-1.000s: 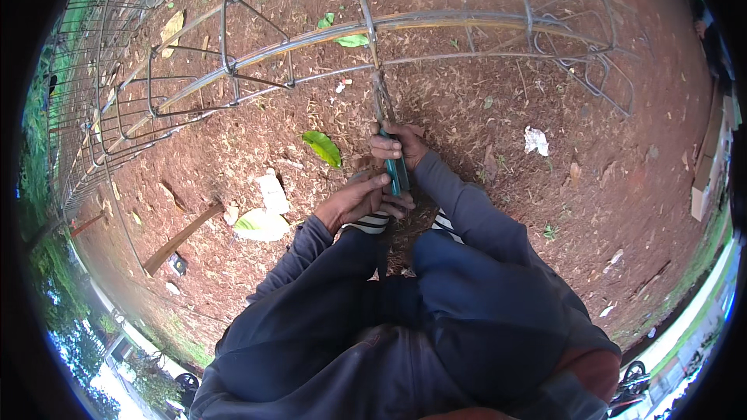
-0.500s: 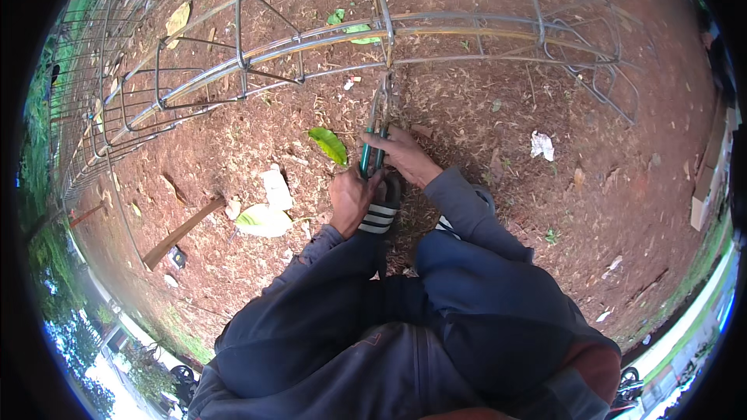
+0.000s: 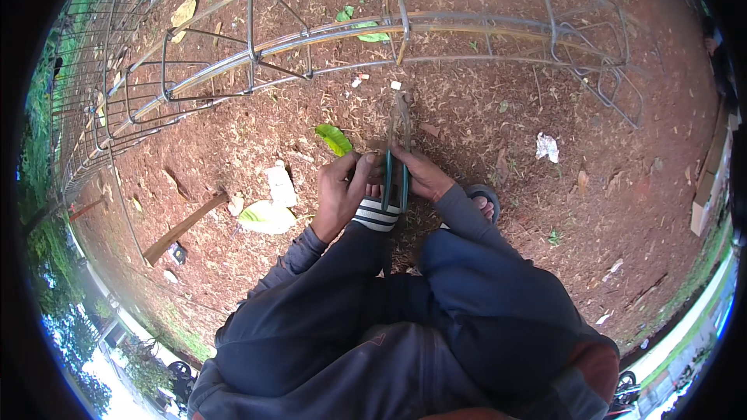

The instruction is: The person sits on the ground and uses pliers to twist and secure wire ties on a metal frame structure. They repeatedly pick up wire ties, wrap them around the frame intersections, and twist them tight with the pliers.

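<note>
My right hand (image 3: 425, 174) is wrapped around a pair of pincers (image 3: 405, 179) with green handles. Their metal jaws point away from me, just short of the rebar cage (image 3: 334, 40). Just left of the handles, my left hand (image 3: 339, 190) is closed, thumb and forefinger pressed together. Whatever it may pinch is too small to make out. Between the hands and the cage lies reddish soil strewn with dry chips.
The cage spans the far side, with more wire mesh (image 3: 101, 39) at far left. A wooden stake (image 3: 183, 229), a pale leaf (image 3: 267, 218) and a green leaf (image 3: 333, 139) lie left. Crumpled white paper (image 3: 547, 147) is right. My sandalled feet are below the hands.
The pincers' jaws have come back from the cage's near bar toward me. My left hand has left the handles and shifted left and up. The right hand keeps its hold.
</note>
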### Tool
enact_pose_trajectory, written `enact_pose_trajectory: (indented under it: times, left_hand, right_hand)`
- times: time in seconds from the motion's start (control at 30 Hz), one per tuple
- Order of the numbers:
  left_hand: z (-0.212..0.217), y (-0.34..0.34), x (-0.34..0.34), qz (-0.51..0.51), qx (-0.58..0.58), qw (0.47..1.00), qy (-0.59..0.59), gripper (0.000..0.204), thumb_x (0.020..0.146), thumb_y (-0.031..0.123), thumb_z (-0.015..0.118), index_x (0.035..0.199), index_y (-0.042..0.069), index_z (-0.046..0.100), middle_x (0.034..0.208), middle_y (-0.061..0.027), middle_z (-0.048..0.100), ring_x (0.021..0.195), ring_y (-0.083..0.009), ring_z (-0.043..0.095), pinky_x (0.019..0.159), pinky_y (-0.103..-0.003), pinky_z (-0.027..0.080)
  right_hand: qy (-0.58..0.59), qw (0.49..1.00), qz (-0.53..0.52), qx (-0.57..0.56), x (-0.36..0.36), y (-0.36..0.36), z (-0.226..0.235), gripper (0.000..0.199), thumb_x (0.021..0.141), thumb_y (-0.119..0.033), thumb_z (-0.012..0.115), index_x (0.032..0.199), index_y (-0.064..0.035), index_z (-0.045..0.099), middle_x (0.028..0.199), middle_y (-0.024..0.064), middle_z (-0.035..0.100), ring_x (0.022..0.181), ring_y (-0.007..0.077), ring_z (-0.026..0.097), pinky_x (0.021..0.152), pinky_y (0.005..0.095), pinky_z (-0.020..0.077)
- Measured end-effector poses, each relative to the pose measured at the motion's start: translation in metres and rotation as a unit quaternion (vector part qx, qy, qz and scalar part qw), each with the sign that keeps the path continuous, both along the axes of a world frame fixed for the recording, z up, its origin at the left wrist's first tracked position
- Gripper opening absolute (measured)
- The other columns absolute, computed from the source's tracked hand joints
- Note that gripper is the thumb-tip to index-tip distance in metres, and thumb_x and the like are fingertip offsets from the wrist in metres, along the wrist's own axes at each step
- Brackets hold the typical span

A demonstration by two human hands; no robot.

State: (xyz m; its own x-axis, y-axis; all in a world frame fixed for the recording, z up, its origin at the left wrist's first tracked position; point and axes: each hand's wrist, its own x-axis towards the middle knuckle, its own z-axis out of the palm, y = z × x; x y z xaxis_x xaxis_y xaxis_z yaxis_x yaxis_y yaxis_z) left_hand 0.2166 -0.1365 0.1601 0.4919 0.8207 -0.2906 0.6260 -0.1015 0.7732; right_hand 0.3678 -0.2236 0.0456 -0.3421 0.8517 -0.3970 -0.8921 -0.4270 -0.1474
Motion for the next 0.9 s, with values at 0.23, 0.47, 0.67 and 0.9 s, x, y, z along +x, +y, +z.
enact_pose_trajectory:
  times: [0.23, 0.47, 0.67, 0.9]
  left_hand:
    - [-0.064, 0.053, 0.036, -0.082, 0.195, 0.977, 0.009, 0.031, 0.091, 0.019, 0.071, 0.115, 0.002, 0.063, 0.104, -0.0195, 0.062, 0.092, -0.0375, 0.065, 0.077, -0.046, 0.053]
    - [-0.092, 0.072, 0.086, -0.149, 0.262, 0.952, 0.050, 0.028, 0.091, 0.022, 0.067, 0.113, 0.005, 0.062, 0.115, -0.0197, 0.058, 0.106, -0.0397, 0.060, 0.082, -0.049, 0.052]
    - [-0.119, 0.094, 0.081, -0.155, 0.249, 0.956, 0.032, 0.017, 0.091, 0.019, 0.065, 0.102, 0.006, 0.069, 0.098, -0.0188, 0.065, 0.089, -0.0380, 0.065, 0.077, -0.049, 0.053]
    - [-0.065, 0.076, 0.079, -0.072, -0.291, 0.947, -0.112, 0.022, 0.093, 0.016, 0.069, 0.110, 0.003, 0.073, 0.091, -0.0061, 0.072, 0.075, -0.0143, 0.066, 0.066, -0.028, 0.051]
  right_hand:
    - [-0.221, 0.974, 0.022, -0.045, 0.010, -0.057, 0.025, 0.039, 0.106, -0.033, 0.054, 0.124, 0.0016, 0.057, 0.104, 0.0145, 0.072, 0.096, 0.0253, 0.073, 0.085, 0.0365, 0.0566]
    - [-0.658, 0.719, 0.064, -0.214, 0.029, -0.087, 0.016, 0.045, 0.101, -0.037, 0.060, 0.121, 0.0037, 0.057, 0.096, 0.0262, 0.069, 0.095, 0.0398, 0.068, 0.082, 0.0468, 0.0518]
    - [-0.819, 0.529, 0.022, -0.223, 0.053, -0.084, 0.039, 0.061, 0.098, -0.035, 0.063, 0.145, 0.0009, 0.045, 0.114, 0.0301, 0.064, 0.107, 0.0480, 0.062, 0.090, 0.0523, 0.0494]
    - [-0.783, 0.608, -0.100, -0.081, 0.080, -0.047, 0.077, 0.047, 0.097, -0.024, 0.069, 0.136, 0.0001, 0.059, 0.120, 0.0176, 0.067, 0.110, 0.0314, 0.067, 0.095, 0.0409, 0.0526]
